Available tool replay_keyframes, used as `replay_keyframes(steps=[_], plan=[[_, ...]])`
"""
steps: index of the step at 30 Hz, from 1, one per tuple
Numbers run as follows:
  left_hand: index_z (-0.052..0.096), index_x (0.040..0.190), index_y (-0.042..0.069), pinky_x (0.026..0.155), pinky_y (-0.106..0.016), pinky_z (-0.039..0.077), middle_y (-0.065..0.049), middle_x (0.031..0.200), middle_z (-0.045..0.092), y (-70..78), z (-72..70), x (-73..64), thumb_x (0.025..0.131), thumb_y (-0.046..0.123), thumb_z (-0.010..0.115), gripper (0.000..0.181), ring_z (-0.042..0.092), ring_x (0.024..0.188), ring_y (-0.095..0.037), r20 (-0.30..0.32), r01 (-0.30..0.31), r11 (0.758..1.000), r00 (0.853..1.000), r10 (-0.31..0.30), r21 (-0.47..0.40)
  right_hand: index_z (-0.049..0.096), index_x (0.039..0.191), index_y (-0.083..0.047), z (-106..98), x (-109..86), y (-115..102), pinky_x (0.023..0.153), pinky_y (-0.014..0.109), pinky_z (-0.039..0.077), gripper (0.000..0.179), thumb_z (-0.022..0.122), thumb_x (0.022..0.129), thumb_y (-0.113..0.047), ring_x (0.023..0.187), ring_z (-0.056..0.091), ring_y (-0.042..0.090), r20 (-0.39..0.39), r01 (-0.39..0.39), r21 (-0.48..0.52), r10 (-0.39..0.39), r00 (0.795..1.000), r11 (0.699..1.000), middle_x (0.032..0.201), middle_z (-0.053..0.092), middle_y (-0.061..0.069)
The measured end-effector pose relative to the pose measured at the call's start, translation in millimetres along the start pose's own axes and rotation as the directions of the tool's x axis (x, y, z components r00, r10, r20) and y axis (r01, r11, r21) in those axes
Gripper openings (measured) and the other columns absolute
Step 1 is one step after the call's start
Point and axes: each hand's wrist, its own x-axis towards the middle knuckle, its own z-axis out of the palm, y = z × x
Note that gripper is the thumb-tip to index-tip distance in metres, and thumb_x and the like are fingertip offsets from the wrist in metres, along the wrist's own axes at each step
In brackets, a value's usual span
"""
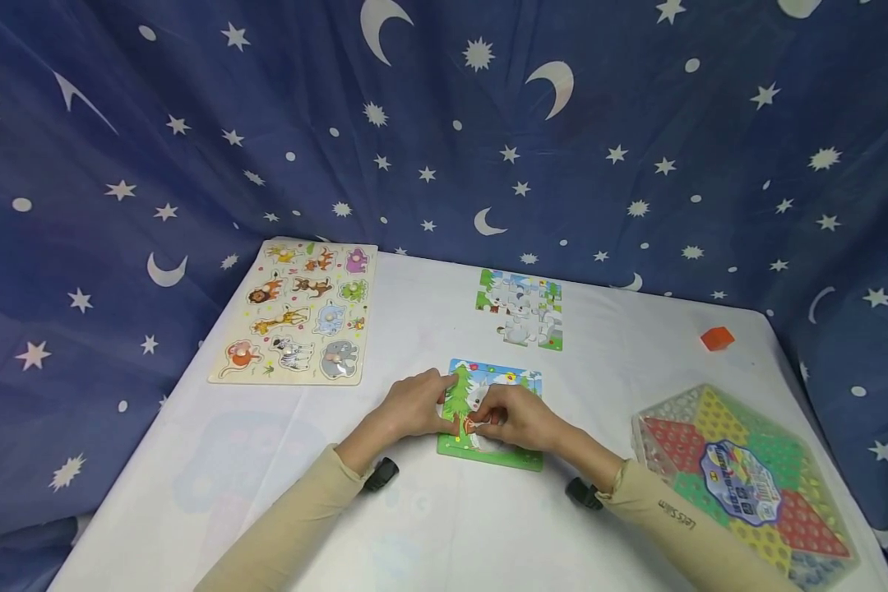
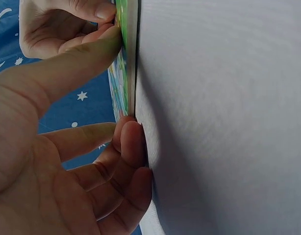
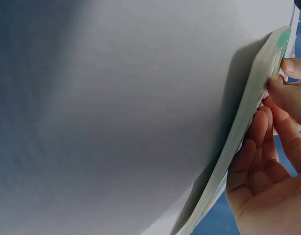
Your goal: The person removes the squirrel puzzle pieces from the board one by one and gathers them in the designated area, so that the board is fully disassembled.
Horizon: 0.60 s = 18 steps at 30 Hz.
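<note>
A jigsaw puzzle board (image 1: 488, 462) with a green and blue border lies on the white table, showing a tree and a pale grey animal. My left hand (image 1: 417, 404) grips its left side. In the left wrist view the left thumb (image 2: 87, 56) lies on the board's face while the fingers bend at its edge. Over the board's middle, my right hand (image 1: 520, 418) pinches a small puzzle piece (image 1: 469, 426) with a reddish print between thumb and index finger, against the picture. The piece is mostly hidden by the fingertips.
Behind the board lies a partly joined jigsaw (image 1: 521, 308). A wooden animal peg puzzle (image 1: 363, 374) is at the back left. To the right are an orange-red block (image 1: 717, 338) and a hexagonal star-patterned board game (image 1: 740, 469). A starry blue curtain (image 1: 444, 123) hangs behind the table.
</note>
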Motion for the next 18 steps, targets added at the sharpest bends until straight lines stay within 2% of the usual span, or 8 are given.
replay_keyframes(steps=[7,18], plan=[[0.054,0.139,0.002,0.058,-0.028,0.036,0.002,0.081,0.046,0.2,-0.8,-0.7,0.074,0.040,0.086,0.082,0.044,0.069,-0.013,0.006,0.001,1.000,1.000,-0.001,0.012,0.073,0.088,-0.012,2.6,1.9,-1.1,0.061,0.022,0.046,0.009,0.079,0.082,-0.010,0.069,0.054,0.006,-0.015,0.001,-0.058,-0.002,1.000,0.998,0.082,0.063,-0.008],[0.053,0.140,0.001,0.058,-0.027,0.035,0.002,0.081,0.046,0.0,-1.4,-1.5,0.073,0.039,0.087,0.084,0.043,0.068,-0.012,0.007,-0.001,1.000,1.000,0.001,-0.001,0.070,0.083,-0.012,3.0,3.8,-1.4,0.059,0.021,0.045,0.009,0.077,0.079,-0.008,0.066,0.052,0.003,0.012,-0.042,-0.053,0.043,0.999,0.998,0.077,0.060,-0.006]])
